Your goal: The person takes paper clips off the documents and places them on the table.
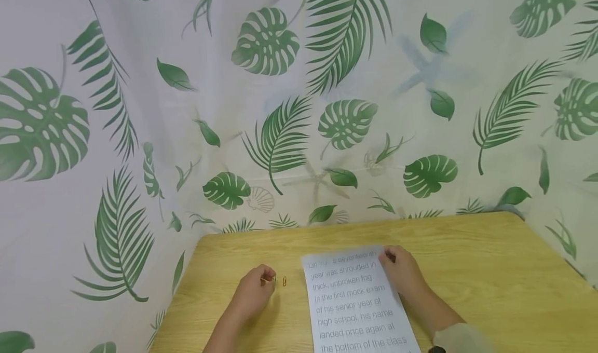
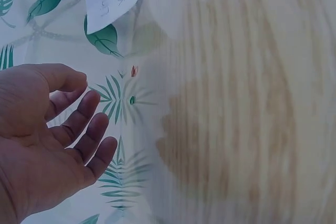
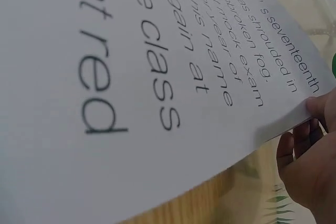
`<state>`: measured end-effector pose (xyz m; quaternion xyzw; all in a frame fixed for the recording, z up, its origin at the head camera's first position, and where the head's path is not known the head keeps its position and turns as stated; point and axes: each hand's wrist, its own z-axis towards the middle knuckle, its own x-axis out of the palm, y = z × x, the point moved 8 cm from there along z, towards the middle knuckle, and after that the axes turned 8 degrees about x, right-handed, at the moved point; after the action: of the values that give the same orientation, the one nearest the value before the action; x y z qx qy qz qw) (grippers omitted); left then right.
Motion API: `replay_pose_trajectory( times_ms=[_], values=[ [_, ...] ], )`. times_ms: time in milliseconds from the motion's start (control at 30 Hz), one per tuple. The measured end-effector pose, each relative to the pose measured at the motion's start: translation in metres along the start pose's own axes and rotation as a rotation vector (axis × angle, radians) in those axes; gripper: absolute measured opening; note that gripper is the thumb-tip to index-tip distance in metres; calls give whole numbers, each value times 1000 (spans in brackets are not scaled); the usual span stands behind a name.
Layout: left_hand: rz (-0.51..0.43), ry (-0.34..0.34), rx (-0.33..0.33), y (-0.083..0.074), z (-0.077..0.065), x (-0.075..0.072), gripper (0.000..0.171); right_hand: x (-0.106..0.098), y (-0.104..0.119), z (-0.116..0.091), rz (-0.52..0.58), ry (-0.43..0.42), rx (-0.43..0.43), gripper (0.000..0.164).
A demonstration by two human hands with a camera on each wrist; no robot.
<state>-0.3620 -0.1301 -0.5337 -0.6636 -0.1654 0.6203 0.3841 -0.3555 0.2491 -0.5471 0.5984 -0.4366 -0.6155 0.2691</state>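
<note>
A white sheet of paper [image 1: 350, 301] printed with large black text lies on the table, its lower part out of the head view. My right hand [image 1: 404, 272] pinches its upper right edge, thumb on top and fingers curled beneath, as the right wrist view [image 3: 311, 174] shows. Left of the sheet are two small paper clips, an orange-red clip [image 1: 284, 281] and a green clip [image 1: 274, 280]. My left hand [image 1: 254, 293] is beside the green clip, fingertips close to it. In the left wrist view its fingers are loosely bent with nothing between them.
The wood-grain table [image 1: 476, 270] reaches back to a white curtain [image 1: 289, 88] printed with green leaves, which also hangs along the left side. A dark band [image 1: 437, 349] shows at the right wrist, below a light sleeve [image 1: 460, 337].
</note>
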Motion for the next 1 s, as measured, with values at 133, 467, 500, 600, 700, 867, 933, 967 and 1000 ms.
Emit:
replay_pose_trajectory(
  times_ms=[133, 467, 500, 600, 700, 867, 933, 967, 1000],
  values=[
    [4, -7, 10, -3, -4, 0, 21, -1, -4, 13, 10, -7, -5, 36],
    [2, -4, 47, -7, -17, 2, 21, 1, -36, 26, -63, -100, 62, 29],
    [2, -8, 47, -8, -18, 1, 21, 1, -35, 27, -81, -109, 54, 27],
    [-2, -6, 44, -11, -19, -1, 22, 4, -33, 30, -147, -123, 32, 22],
    [3, -2, 50, -12, -20, -2, 21, 9, -31, 33, -202, -124, 16, 21],
    [1, -6, 70, -15, -19, 0, 21, 7, -29, 34, -213, -138, 5, 37],
    [-7, -6, 79, -17, -18, 2, 21, 4, -28, 33, -217, -143, 4, 42],
    [-9, -6, 84, -17, -18, 2, 21, 2, -27, 32, -222, -146, 2, 43],
    [-11, -6, 85, -18, -18, 3, 21, 1, -27, 32, -231, -148, 0, 43]
  ],
)
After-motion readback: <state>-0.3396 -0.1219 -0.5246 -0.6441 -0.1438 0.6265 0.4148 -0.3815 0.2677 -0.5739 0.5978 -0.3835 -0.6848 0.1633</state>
